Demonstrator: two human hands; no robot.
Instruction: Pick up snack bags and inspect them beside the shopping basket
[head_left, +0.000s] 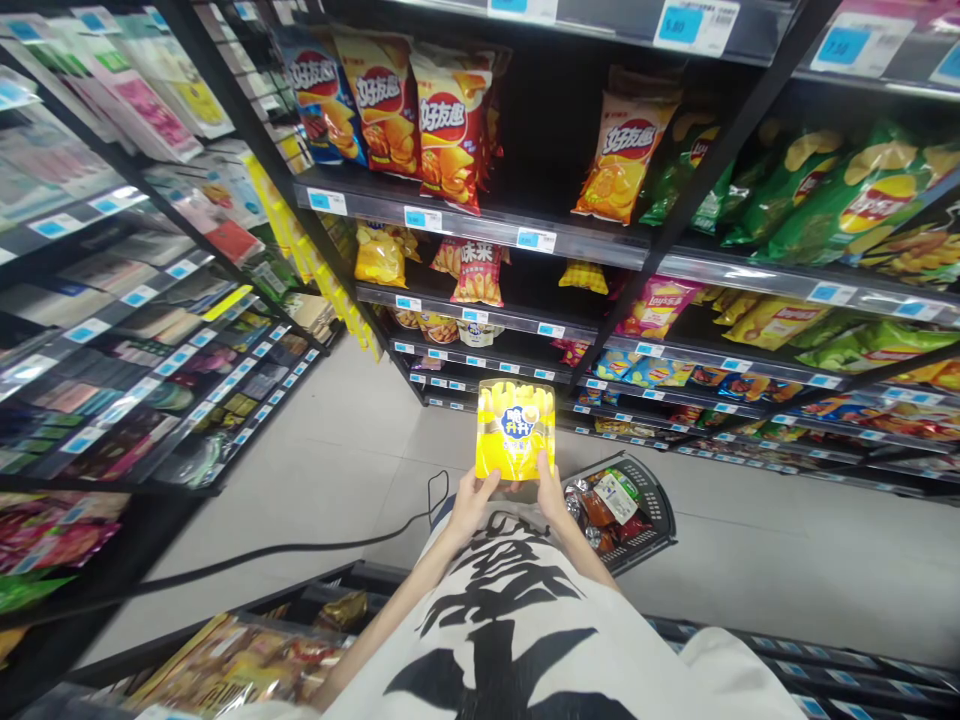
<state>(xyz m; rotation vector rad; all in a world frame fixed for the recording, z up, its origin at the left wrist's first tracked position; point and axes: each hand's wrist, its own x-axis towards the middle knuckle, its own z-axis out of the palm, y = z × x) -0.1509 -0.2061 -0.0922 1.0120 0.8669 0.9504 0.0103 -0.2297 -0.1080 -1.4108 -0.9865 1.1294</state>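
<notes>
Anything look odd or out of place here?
A black cord trails across the left side of the view, which looks odd in a shop; what it belongs to is unclear. Nothing looks spilled, and the held yellow bag looks undamaged.

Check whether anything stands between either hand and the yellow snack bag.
Nothing visible does: the left hand and right hand both hold the yellow snack bag near its bottom corners. The basket sits off to the right, on the floor.
</notes>
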